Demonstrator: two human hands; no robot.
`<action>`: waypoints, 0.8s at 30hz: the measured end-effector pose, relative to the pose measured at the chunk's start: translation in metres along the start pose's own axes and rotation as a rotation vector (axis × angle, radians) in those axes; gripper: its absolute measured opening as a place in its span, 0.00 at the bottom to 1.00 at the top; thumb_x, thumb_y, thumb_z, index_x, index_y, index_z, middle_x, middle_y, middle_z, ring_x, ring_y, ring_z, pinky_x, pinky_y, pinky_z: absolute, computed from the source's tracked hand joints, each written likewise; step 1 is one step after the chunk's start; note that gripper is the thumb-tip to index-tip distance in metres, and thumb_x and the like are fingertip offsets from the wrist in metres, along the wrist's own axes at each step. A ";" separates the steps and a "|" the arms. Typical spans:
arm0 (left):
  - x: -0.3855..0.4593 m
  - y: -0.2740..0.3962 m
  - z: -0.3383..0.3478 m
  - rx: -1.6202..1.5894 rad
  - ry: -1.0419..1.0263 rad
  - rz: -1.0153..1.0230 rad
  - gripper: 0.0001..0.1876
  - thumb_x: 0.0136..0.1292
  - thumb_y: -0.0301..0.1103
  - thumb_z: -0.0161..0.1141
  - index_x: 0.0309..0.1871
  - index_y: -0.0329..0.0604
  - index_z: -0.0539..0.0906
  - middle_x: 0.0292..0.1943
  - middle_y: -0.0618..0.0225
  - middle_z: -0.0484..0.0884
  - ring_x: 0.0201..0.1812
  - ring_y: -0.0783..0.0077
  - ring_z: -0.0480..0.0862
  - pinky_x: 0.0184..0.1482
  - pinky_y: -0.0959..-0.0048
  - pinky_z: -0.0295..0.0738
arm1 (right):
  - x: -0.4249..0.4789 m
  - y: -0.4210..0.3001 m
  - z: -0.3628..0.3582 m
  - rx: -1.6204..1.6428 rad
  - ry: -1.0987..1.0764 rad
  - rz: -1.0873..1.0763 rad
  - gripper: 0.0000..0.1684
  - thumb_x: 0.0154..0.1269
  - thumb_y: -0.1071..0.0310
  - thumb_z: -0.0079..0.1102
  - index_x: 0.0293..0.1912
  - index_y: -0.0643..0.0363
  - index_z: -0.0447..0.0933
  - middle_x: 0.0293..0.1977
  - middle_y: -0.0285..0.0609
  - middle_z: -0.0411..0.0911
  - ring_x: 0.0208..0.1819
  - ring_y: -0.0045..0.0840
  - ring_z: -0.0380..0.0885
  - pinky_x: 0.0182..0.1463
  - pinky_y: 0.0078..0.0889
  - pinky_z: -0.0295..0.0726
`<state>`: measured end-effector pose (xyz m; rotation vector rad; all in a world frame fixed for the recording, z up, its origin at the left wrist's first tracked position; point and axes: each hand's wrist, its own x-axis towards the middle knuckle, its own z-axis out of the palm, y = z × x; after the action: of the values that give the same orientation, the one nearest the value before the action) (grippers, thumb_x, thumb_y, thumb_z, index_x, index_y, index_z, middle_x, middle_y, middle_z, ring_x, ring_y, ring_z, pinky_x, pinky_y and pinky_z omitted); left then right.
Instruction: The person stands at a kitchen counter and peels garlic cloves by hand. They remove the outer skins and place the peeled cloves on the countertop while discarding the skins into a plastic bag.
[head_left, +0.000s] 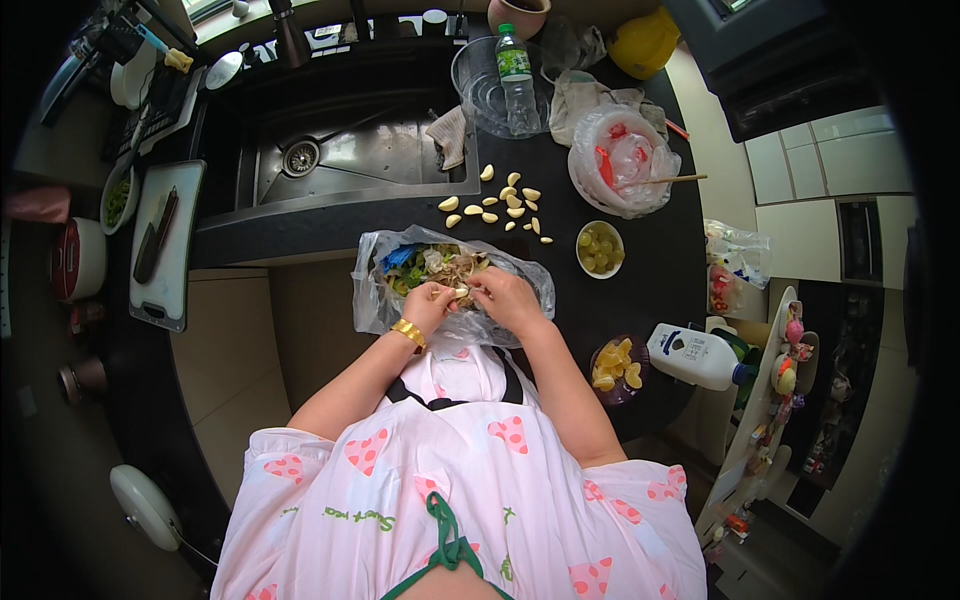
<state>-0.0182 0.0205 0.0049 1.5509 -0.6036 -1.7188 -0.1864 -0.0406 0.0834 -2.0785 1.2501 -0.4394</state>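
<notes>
My left hand (428, 309), with a gold bracelet at the wrist, pinches a pale garlic clove (460, 292) between thumb and fingertips. Close beside it, the fingers of my right hand (506, 298) are bent near the clove's other end; whether they grip a bit of skin is too small to tell. Both hands are over an open clear plastic bag (375, 300) full of green vegetable scraps, papery skins and a blue scrap. Several peeled garlic cloves (512, 201) lie scattered on the dark countertop (420, 212) beyond the bag.
A steel sink (360, 161) lies beyond. To the left, a knife (156, 238) rests on a cutting board (169, 281). On the right are a bowl of green grapes (600, 250), a plate of citrus segments (618, 365), a white jug (691, 355), a bag-lined bowl (624, 161) and a plastic bottle (517, 82).
</notes>
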 end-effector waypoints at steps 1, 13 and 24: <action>0.001 -0.001 0.000 0.014 0.004 0.003 0.08 0.69 0.33 0.59 0.36 0.38 0.82 0.23 0.73 0.83 0.20 0.85 0.74 0.24 0.82 0.68 | -0.001 0.001 0.001 -0.008 0.019 -0.070 0.06 0.58 0.64 0.62 0.32 0.54 0.82 0.31 0.38 0.82 0.32 0.37 0.82 0.36 0.41 0.80; 0.000 -0.001 0.000 -0.003 -0.028 -0.007 0.08 0.69 0.32 0.59 0.36 0.38 0.82 0.23 0.73 0.83 0.20 0.85 0.74 0.24 0.83 0.67 | 0.000 0.004 0.005 -0.124 0.024 -0.204 0.04 0.57 0.66 0.62 0.31 0.55 0.81 0.29 0.37 0.81 0.31 0.34 0.82 0.33 0.36 0.80; -0.009 0.012 0.001 -0.141 -0.081 -0.015 0.05 0.67 0.29 0.61 0.43 0.39 0.81 0.31 0.70 0.86 0.21 0.88 0.72 0.23 0.85 0.63 | -0.003 0.016 0.013 -0.061 0.040 0.021 0.05 0.58 0.67 0.61 0.32 0.57 0.81 0.33 0.43 0.82 0.34 0.40 0.82 0.38 0.41 0.81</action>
<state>-0.0169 0.0195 0.0198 1.3965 -0.5007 -1.8027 -0.1908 -0.0383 0.0625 -2.1146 1.3226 -0.4408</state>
